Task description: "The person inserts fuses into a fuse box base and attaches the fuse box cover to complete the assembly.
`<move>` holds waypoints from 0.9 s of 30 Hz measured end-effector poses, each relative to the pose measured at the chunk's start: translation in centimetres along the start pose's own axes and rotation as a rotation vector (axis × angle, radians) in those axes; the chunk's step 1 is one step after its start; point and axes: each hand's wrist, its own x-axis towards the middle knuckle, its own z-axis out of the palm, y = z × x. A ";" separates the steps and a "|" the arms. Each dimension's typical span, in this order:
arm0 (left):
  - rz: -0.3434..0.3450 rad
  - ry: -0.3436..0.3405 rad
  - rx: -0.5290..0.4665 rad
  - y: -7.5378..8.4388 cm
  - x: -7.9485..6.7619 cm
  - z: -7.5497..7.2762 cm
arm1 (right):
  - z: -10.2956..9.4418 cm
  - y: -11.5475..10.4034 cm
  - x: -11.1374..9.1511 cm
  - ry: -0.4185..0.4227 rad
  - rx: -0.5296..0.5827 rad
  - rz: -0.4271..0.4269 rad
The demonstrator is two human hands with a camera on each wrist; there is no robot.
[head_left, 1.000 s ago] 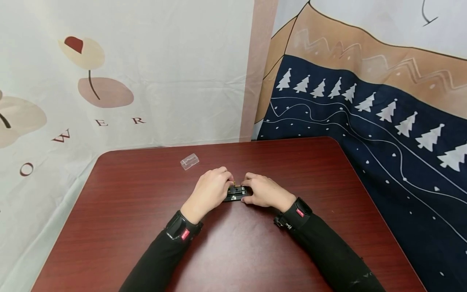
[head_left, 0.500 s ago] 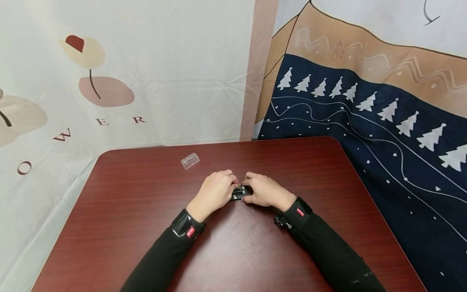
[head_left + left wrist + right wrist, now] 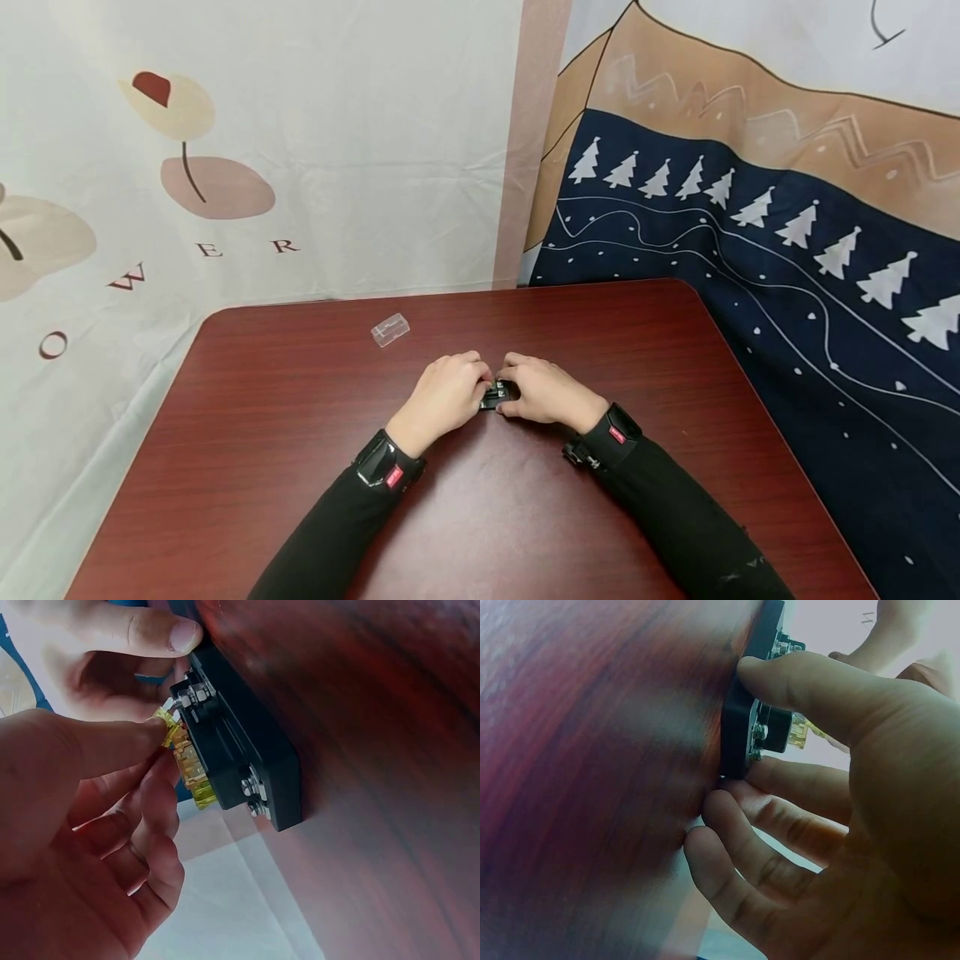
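A black fuse block [image 3: 491, 402] lies on the table between my hands, with metal screw terminals along its sides. My right hand [image 3: 547, 392] grips its right end, thumb on the near edge and fingers at the far side. Between thumb and fingers, my left hand [image 3: 446, 392] pinches a yellow blade fuse [image 3: 166, 726], tilted against the row of fuses on the block. Beside it, orange fuses [image 3: 189, 759] and another yellow fuse [image 3: 203, 796] sit in the block in the left wrist view. Whether the pinched fuse's prongs are in a slot is hidden.
A clear plastic cover [image 3: 391, 331] lies on the reddish-brown table [image 3: 300, 433], beyond and left of my hands. Printed cloths [image 3: 390, 150] hang behind the table's back edge.
My left hand has shifted right along the fuse block towards my right hand, then nearly stopped. My right hand stays in place on the block.
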 end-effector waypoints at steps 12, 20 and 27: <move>0.033 0.026 0.024 0.4 -0.1 -0.3 | 0.0 0.1 0.0 0.008 -0.005 0.004; 0.054 0.034 0.040 0.4 -0.2 0.0 | 0.2 0.1 0.1 -0.001 0.003 0.006; 0.066 0.042 0.062 0.5 -0.2 0.2 | 0.1 0.0 0.1 0.001 0.000 0.002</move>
